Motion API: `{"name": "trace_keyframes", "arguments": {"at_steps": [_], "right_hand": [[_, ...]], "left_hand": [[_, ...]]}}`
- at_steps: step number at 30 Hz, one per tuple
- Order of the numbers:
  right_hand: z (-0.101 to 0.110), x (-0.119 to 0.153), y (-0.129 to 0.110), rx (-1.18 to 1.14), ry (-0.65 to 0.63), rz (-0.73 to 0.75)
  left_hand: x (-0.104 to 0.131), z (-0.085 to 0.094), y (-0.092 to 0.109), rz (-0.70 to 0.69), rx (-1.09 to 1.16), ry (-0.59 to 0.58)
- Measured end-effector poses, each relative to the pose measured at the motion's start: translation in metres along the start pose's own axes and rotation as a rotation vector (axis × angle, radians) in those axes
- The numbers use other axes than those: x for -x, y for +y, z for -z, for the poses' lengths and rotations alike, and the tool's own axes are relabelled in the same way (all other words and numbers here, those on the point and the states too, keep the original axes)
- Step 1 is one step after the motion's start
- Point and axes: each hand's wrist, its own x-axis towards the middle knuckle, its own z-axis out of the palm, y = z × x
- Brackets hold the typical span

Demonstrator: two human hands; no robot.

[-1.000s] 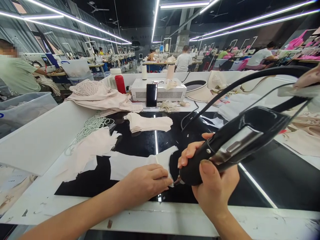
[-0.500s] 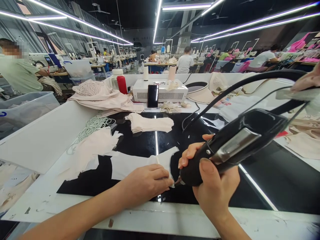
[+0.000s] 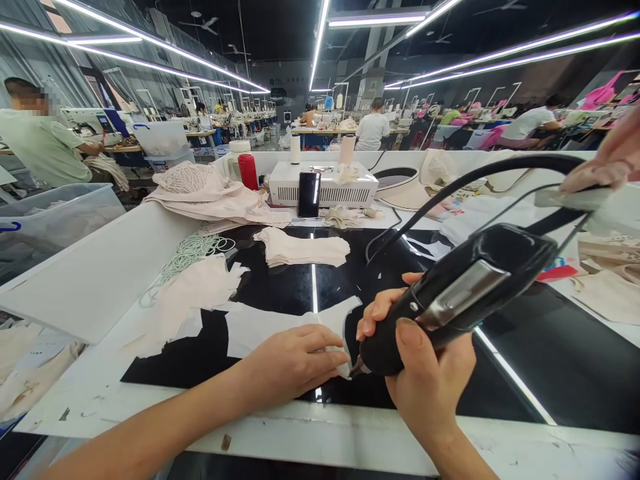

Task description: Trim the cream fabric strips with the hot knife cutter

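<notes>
My right hand (image 3: 433,373) is wrapped round a thick black corded handheld tool (image 3: 460,293) with a silver lever on its side. The tool's narrow metal tip (image 3: 356,367) is at the lower right corner of a white fabric piece (image 3: 270,327), which lies on the glossy black board (image 3: 400,400). My left hand (image 3: 303,363) rests flat on that piece, fingers stretched toward the tip and pressing near the corner. A stack of pale pink cut fabric (image 3: 305,248) lies beyond. To the left are more pale pink pieces (image 3: 197,290).
A white vented box (image 3: 285,183) with thread cones stands at the back, a phone (image 3: 309,193) leaning against it. Pale green cord (image 3: 200,250) lies left. The tool's black cable (image 3: 480,173) arches up right, beside a blurred pinkish shape. Co-workers sit farther off.
The view has shifted slightly. The tool's rear end has dropped a little and moved left, while its tip stays close to the fabric corner. My left hand still lies on the piece.
</notes>
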Motion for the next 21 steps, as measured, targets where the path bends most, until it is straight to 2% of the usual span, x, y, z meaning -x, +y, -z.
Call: {"name": "trace_keyframes", "arguments": {"at_steps": [5, 9, 15, 18, 21], "right_hand": [[0.001, 0.007, -0.005, -0.030, -0.034, -0.027], [0.007, 0.003, -0.014, -0.029, -0.081, -0.020], [0.030, -0.030, -0.024, 0.326, -0.032, 0.089], [0.036, -0.041, -0.016, 0.261, 0.034, 0.061], [0.038, -0.044, -0.007, 0.165, 0.065, 0.031]], "left_hand": [[0.001, 0.008, -0.001, 0.051, 0.099, -0.052], [0.006, 0.011, 0.003, -0.052, 0.119, -0.071], [0.019, 0.035, 0.017, -0.088, 0.167, -0.177], [0.012, 0.041, 0.021, -0.106, 0.104, -0.147], [-0.002, 0.034, 0.020, -0.128, 0.011, -0.072]]}}
